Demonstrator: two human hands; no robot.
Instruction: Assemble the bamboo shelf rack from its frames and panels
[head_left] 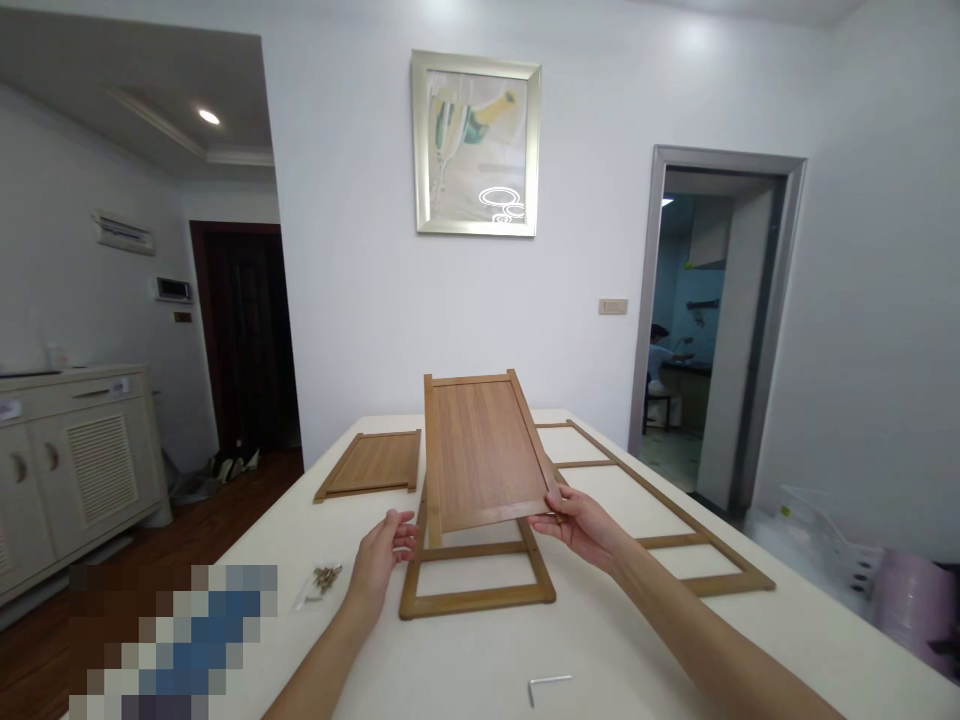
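Observation:
My right hand [577, 522] grips the near right corner of a brown wooden shelf panel [487, 450], thumb on top and fingers beneath. The panel is raised and tilted above a wooden frame [480, 605] with crossbars, which lies on the table. Close to the panel's near left corner, my left hand [390, 545] is apart from it, with its fingers loosely curled and spaced and nothing visible in them. A second wooden panel [375, 462] lies flat at the back left. To the right rests another wooden frame [667, 490], partly hidden by my right arm.
A small clear bag of screws [324, 580] lies on the white table [420, 680], left of my left forearm. An L-shaped hex key [549, 682] is near the front edge. A person [658, 360] sits beyond the doorway at the right.

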